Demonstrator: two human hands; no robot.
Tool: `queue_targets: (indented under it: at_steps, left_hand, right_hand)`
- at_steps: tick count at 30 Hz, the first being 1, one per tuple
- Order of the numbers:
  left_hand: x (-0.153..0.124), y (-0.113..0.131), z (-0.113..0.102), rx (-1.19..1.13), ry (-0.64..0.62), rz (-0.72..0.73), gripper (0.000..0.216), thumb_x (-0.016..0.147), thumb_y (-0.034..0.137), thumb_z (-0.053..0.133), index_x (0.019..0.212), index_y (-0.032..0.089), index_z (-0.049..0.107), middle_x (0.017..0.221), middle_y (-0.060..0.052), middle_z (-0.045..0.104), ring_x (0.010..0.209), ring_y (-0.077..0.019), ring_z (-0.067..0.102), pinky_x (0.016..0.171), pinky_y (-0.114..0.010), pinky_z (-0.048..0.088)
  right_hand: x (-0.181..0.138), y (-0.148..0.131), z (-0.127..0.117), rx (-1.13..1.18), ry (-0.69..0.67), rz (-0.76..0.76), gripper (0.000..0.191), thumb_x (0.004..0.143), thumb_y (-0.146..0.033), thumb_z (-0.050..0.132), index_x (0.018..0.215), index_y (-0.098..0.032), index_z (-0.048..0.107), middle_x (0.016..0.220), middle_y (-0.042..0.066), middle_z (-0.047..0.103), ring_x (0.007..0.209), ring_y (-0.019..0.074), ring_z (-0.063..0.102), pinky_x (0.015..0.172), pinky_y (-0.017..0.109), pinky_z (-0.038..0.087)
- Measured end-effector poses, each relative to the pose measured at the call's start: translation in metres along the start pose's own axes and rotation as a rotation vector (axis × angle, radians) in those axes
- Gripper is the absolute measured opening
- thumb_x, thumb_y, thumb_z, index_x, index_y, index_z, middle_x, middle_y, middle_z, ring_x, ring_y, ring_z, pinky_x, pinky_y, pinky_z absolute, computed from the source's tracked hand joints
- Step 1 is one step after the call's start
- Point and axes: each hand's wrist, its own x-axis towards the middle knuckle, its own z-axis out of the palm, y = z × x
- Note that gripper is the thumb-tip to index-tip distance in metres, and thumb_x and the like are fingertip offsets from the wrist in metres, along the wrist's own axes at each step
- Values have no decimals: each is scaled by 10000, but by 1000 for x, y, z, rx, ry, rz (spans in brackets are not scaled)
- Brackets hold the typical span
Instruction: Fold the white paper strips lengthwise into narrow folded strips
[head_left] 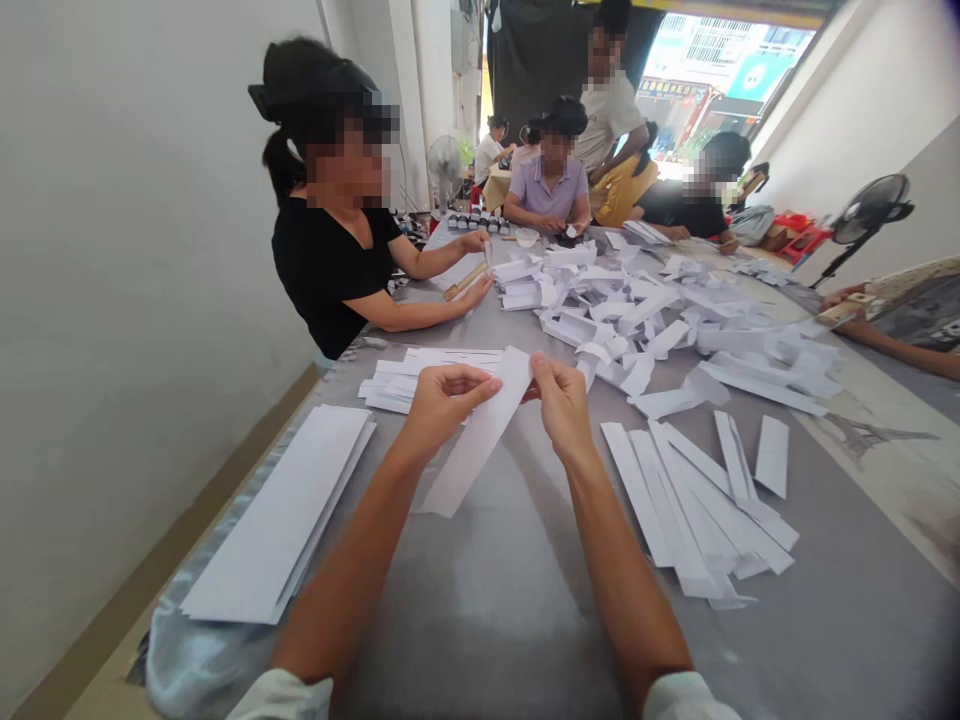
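A white paper strip (480, 440) slants above the table between my hands, its lower end hanging toward me. My left hand (448, 405) pinches its left edge near the top, thumb over the paper. At the strip's upper right corner, my right hand (559, 400) grips with thumb and fingers; part of those fingers is hidden. Left of my arms lies a neat stack of wide white paper sheets (277, 510). Right of them, narrow paper strips (697, 500) are fanned out. Behind my left hand is another pile of strips (390, 382).
A grey cloth covers the table (480, 630). A large heap of folded paper pieces (615, 310) fills its middle. At the left, a person in black (330, 270) holds paper and a wooden piece. Other people sit around the far side, and a fan (870, 215) stands right.
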Motion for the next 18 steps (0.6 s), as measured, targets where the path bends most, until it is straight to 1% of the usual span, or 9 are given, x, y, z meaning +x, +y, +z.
queue_targets:
  at_steps: [2,3,6,8,9,12,14,16,18]
  left_hand:
    - [0,0,2,-13,18,1,338,762,488,951,835,179,836,796,-69,791,604,-143,636,467,-230,387]
    - [1,0,3,-33,55,12,342,762,487,950,837,175,831,786,-65,784,595,-138,627,466,-229,394]
    - [2,1,7,-117,261,68,359,769,485,942,882,173,805,805,-49,775,603,-125,623,478,-217,440]
    - [4,2,7,-154,376,89,381,770,489,934,918,174,778,862,-51,782,641,-130,651,493,-213,487]
    - [4,1,7,-164,404,90,393,767,491,931,930,174,765,888,-54,784,661,-135,665,501,-214,510]
    - [6,1,6,-200,399,68,424,767,494,920,964,173,726,888,-48,770,687,-142,680,527,-227,564]
    - [6,1,6,-234,369,44,462,752,490,933,996,179,692,830,-20,741,697,-142,679,552,-230,584]
    - [5,2,6,-262,333,20,527,723,486,959,1036,186,661,785,7,709,727,-149,686,577,-232,595]
    - [5,3,7,-279,301,9,591,701,487,979,1083,188,642,787,13,700,767,-159,696,594,-234,601]
  right_hand:
    - [0,0,-1,-5,-25,7,621,925,-785,649,682,-214,643,697,36,655,648,176,625,594,299,555]
    - [0,0,-1,2,-59,24,615,926,-794,641,733,-210,675,752,46,686,666,177,643,590,296,563]
    - [-1,3,-3,-9,-214,117,539,884,-731,753,1038,-214,746,995,60,746,740,172,700,592,279,581]
    - [-3,7,-2,-55,-310,180,578,833,-626,861,1222,-228,706,1047,47,740,762,165,712,604,265,575]
    - [-4,8,-2,-77,-329,194,616,820,-583,885,1282,-233,678,1029,33,731,741,155,702,590,255,554]
    - [-7,11,2,-133,-290,125,669,871,-518,842,1431,-254,589,1007,2,694,652,115,639,545,233,467]
    - [-9,10,6,-183,-262,41,629,936,-506,776,1482,-273,569,1049,6,679,657,104,622,566,238,452]
    - [-11,9,9,-221,-270,-3,567,966,-541,745,1446,-270,615,1059,17,677,708,116,632,621,252,476]
    - [-12,8,11,-226,-276,-2,571,941,-603,766,1378,-253,655,1022,20,684,743,138,645,650,264,489]
